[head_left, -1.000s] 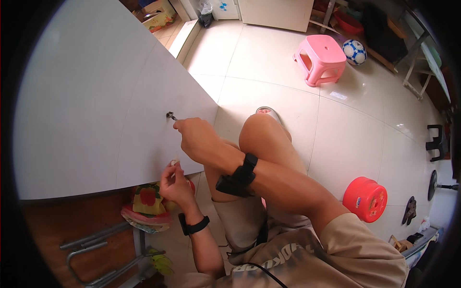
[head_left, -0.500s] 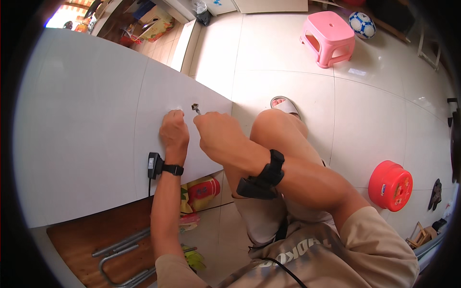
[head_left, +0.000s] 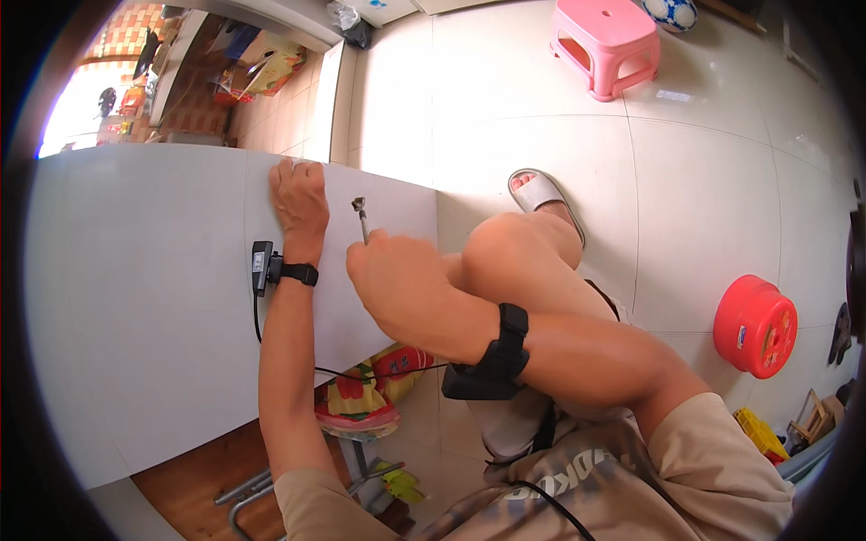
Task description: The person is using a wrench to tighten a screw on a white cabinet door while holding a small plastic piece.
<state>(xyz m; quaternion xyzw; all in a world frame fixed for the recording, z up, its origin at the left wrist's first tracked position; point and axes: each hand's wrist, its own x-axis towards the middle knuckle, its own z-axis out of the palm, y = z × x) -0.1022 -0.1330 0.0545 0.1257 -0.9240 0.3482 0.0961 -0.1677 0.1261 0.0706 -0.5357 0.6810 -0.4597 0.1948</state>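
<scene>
A large white panel with a thin seam stretches across the left of the view. At its far edge lies my left hand, the fingers bent and closed over the rim; their tips are hidden. My right hand is closed in a fist above the panel's right part. It holds a thin metal-shafted tool with a small, angular, brass-coloured head pointing away from me. The tool's handle is hidden in the fist, and its exact kind is unclear. The head seems apart from my left hand.
A pink stool and a blue-white ball stand far right on the tiles. The red stool is at right. Colourful packages and metal tubes lie below the panel. A black cable crosses near my wrists.
My left hand has moved away from the tool to the panel's far edge. My right hand and the tool have drawn slightly back toward me. The view has shifted.
</scene>
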